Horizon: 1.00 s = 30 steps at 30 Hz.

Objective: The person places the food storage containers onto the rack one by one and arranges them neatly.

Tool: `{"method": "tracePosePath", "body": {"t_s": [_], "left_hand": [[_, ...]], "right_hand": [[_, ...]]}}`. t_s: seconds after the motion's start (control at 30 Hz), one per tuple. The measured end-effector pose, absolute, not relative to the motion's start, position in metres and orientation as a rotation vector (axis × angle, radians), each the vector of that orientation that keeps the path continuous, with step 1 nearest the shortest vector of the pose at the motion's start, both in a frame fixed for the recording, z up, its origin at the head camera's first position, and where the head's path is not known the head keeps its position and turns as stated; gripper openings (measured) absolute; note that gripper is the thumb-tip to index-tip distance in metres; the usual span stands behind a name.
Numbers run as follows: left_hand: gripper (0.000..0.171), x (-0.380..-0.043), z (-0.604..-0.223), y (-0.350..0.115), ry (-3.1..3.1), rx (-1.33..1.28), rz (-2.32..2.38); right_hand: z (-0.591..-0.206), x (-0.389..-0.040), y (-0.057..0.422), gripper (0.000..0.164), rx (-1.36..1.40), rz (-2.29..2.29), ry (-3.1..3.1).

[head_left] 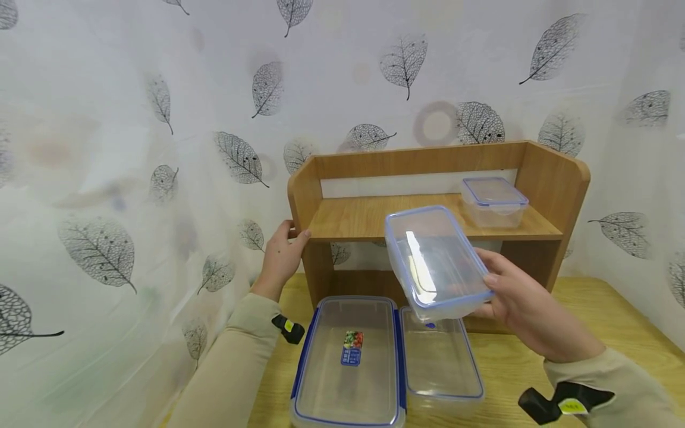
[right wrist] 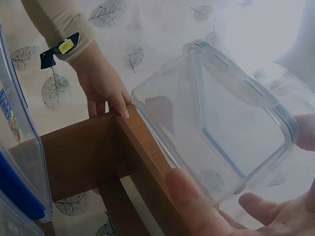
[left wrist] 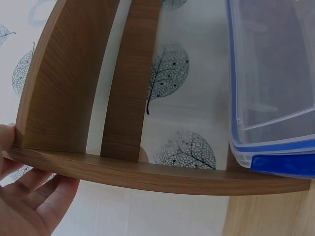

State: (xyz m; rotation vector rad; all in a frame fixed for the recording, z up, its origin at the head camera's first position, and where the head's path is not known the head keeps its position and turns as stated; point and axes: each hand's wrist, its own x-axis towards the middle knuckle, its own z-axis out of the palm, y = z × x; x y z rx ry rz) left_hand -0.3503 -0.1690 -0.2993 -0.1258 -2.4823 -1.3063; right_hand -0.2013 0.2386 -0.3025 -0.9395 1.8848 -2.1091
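My right hand (head_left: 527, 303) holds a clear plastic food container (head_left: 436, 258) with a blue-rimmed lid, tilted in front of the wooden shelf (head_left: 369, 219). In the right wrist view, fingers and thumb grip the edges of this container (right wrist: 221, 118). On the left, my left hand (head_left: 282, 255) grips the shelf's side panel, with the thumb at the panel's front edge and the fingers round its outer face in the left wrist view. Below, a large container (head_left: 348, 386) with dark blue side clips and a smaller blue-rimmed container (head_left: 441, 362) stand side by side on the table.
Another lidded clear container (head_left: 495, 205) sits at the right end of the shelf board. The shelf unit stands on a light wooden table (head_left: 588, 303). Behind and to the left hangs a pale curtain (head_left: 134, 178) printed with leaves.
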Motion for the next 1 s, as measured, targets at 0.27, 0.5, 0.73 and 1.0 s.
{"method": "tracePosePath", "body": {"t_s": [0.27, 0.5, 0.73, 1.0], "left_hand": [[0.052, -0.351, -0.299, -0.170, -2.480, -0.122, -1.315], [0.053, -0.352, -0.301, -0.169, -2.484, -0.114, -1.309], [0.052, -0.351, -0.302, -0.169, -2.488, -0.111, -1.303], [0.051, -0.350, -0.301, -0.169, -2.475, -0.121, -1.295]], "right_hand": [[-0.296, -0.207, 0.224, 0.051, -0.925, -2.106, 1.927], [-0.294, -0.213, 0.214, 0.050, -0.915, -2.128, 1.910], [-0.291, -0.219, 0.204, 0.053, -0.858, -2.137, 1.960], [-0.288, -0.232, 0.194, 0.054, -0.817, -2.159, 1.963]]}}
